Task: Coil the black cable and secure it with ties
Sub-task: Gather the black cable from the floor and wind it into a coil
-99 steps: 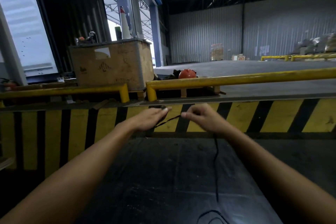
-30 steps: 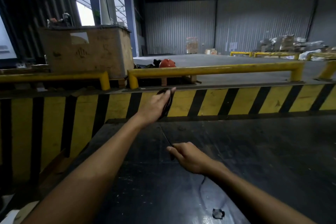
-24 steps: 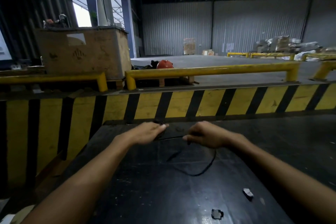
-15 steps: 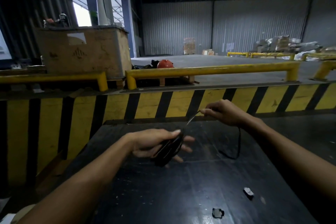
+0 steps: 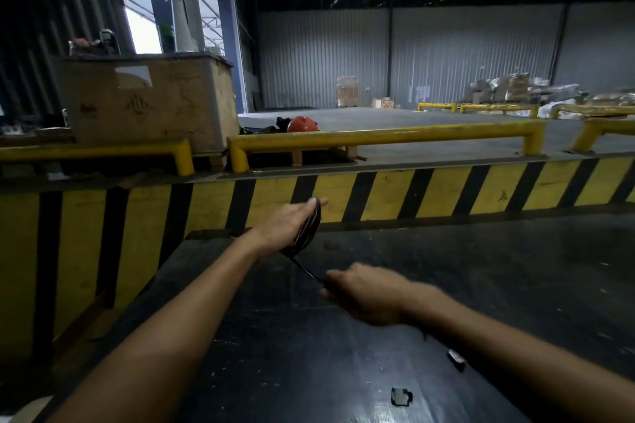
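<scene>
The black cable (image 5: 308, 229) is wound in several loops around my left hand (image 5: 288, 225), which is raised with its fingers stretched toward the striped barrier. From the bottom of the coil a single strand runs down and right into my right hand (image 5: 365, 295). That hand is low over the black table (image 5: 481, 285), blurred, and pinches the strand at its fingertips. The rest of the cable past my right hand is hidden. No ties are visible in either hand.
Two small dark pieces (image 5: 401, 397) (image 5: 456, 358) lie on the table near its front. Beyond the table stands a yellow-and-black striped barrier (image 5: 395, 196) with yellow rails (image 5: 385, 137). A wooden crate (image 5: 147, 103) and an orange helmet (image 5: 302, 124) sit behind it.
My left hand has risen with the coil from the table toward the barrier. My right hand has swept from high on the right down to below the coil, drawing the strand with it.
</scene>
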The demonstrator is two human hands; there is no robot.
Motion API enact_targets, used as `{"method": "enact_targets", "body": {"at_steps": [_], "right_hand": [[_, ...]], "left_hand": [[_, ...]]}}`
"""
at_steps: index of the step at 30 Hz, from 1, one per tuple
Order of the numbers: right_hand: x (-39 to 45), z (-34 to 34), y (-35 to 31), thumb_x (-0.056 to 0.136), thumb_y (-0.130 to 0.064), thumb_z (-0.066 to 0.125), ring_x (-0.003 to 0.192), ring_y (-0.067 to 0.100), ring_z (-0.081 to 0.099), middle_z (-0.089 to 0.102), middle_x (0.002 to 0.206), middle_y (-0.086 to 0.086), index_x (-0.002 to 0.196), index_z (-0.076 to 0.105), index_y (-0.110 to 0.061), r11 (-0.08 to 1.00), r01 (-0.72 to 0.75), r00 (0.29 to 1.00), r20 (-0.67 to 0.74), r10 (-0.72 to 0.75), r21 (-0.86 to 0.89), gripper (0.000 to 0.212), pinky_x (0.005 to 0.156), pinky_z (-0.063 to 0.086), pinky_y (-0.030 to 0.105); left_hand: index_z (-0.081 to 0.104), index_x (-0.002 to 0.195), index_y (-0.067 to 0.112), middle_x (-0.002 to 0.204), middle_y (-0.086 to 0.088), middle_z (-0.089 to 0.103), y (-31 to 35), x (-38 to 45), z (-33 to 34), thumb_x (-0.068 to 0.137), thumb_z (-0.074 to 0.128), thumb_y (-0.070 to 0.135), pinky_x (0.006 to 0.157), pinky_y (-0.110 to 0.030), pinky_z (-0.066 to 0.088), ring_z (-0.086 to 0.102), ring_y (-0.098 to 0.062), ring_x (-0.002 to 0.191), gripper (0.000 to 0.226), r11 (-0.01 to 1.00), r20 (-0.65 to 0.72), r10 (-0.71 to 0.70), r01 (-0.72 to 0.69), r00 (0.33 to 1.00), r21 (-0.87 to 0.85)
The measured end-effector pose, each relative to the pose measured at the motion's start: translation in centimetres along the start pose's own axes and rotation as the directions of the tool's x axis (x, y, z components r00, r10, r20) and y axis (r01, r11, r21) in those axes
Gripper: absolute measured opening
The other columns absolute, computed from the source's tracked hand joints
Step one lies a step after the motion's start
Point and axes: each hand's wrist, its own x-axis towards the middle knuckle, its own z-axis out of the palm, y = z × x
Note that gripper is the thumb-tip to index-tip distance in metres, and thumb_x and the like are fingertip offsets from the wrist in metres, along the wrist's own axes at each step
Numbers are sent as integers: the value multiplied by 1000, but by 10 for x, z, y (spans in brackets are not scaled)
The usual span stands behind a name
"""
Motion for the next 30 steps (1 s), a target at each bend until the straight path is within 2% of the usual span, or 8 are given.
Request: {"method": "enact_targets", "body": {"at_steps": [6, 9, 12, 15, 17, 19, 24, 30], "right_hand": [[-12, -94, 19, 95, -26, 48, 72, 2, 56, 56, 82, -11, 102, 60, -19, 983, 61, 994, -83, -76, -174, 15, 66, 46, 18], [-11, -109, 32, 92, -25, 54, 68, 0, 56, 58, 79, -11, 98, 63, -19, 987, 74, 949, -293, -114, -146, 12, 58, 43, 15], [-8, -91, 46, 93, -24, 52, 78, 14, 60, 61, 87, 1, 94, 61, -18, 947, 109, 874, -482, 54, 303, 12, 69, 51, 27], [2, -48, 40, 97, -26, 43, 99, 28, 62, 63, 102, 13, 97, 60, -12, 568, 141, 889, -356, 288, 811, 23, 83, 53, 38], [5, -24, 26, 99, -27, 40, 103, 30, 63, 65, 112, 17, 109, 60, -7, 252, 152, 897, -240, 372, 956, 30, 83, 53, 38], [7, -11, 16, 99, -26, 42, 99, 32, 63, 66, 113, 22, 113, 60, -4, 70, 203, 865, -213, 455, 977, 32, 85, 51, 42], [11, 1, 5, 99, -31, 39, 99, 28, 68, 72, 101, 18, 103, 68, -10, 212, 189, 725, -282, 628, 959, 36, 94, 52, 48], [3, 9, -6, 95, -54, 25, 100, 15, 68, 73, 103, 7, 109, 67, -19, 340, 182, 788, -344, 511, 923, 56, 86, 52, 29]], "left_hand": [[46, 137, 31, 127, -9, 59, -14, -17, 11, 99, 22, 48, 86, -31, 49, 65, -26, 108, 48, 977, 228, -139, 97, 964, 189], [43, 138, 30, 104, -15, 69, -7, -23, 18, 98, 22, 49, 81, -34, 56, 72, -27, 83, 49, 989, 368, -79, 119, 927, -87], [64, 114, 19, 64, -13, 65, 6, -28, 26, 97, 23, 52, 63, -35, 56, 63, -20, 50, 56, 829, 407, 62, 180, 911, -529], [66, 72, 15, 37, 3, 46, 12, -23, 39, 91, 30, 60, 40, -26, 24, 38, -7, 26, 61, 693, 224, 131, 72, 966, -717], [56, 60, 15, 32, 6, 36, 14, -19, 47, 91, 31, 61, 36, -21, 21, 27, -6, 23, 62, 600, 142, 92, 59, 986, -797], [50, 56, 14, 30, 5, 33, 15, -16, 53, 90, 34, 64, 31, -18, 27, 25, -6, 23, 62, 524, 78, 16, 58, 997, -850], [48, 56, 13, 34, 4, 34, 13, -12, 64, 86, 45, 63, 35, -20, 28, 26, -7, 26, 59, 590, -173, -266, 19, 948, -807], [51, 58, 13, 38, 3, 38, 18, -12, 69, 91, 42, 58, 41, -24, 35, 31, -9, 33, 57, 655, -276, -359, 30, 892, -755]]}}
